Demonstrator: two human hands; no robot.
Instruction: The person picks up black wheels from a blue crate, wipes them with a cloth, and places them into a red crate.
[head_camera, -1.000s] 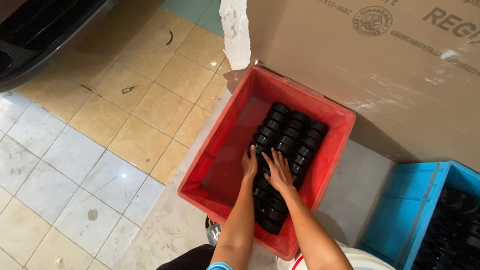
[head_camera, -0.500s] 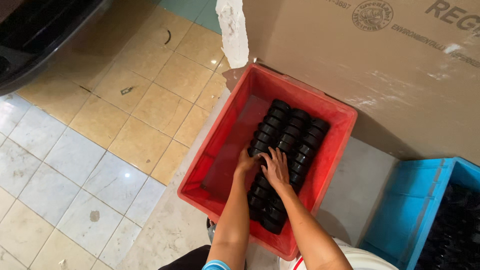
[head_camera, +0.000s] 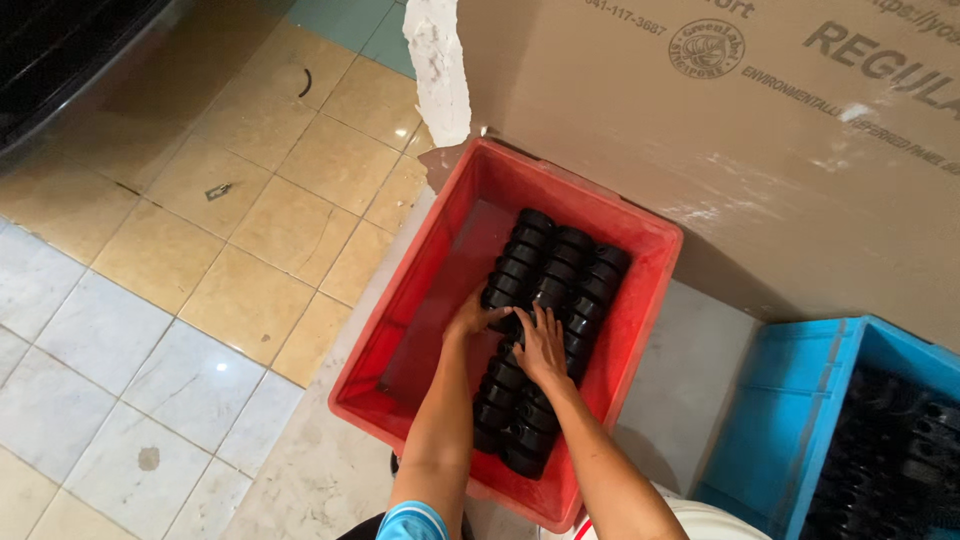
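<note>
Tiled floor spread at nine o'clock of my red crate. My left hand cupped the black rings packed along its three o'clock wall; my right hand lay spread, steadying them into tight rows.

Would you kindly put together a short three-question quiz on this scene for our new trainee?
1. True or false: the red plastic crate holds black round parts laid in rows.
2. Which stands right of the red crate? A) blue plastic crate B) green bucket C) wooden stool
3. Fill in: both the left hand and the right hand rest on the ____ parts inside the crate.

Key
1. True: the rows fill the crate's right side, while its left side is bare.
2. A: it also holds dark parts.
3. black. Behind the crate leans a brown cardboard sheet, and the floor is tiled.
</note>
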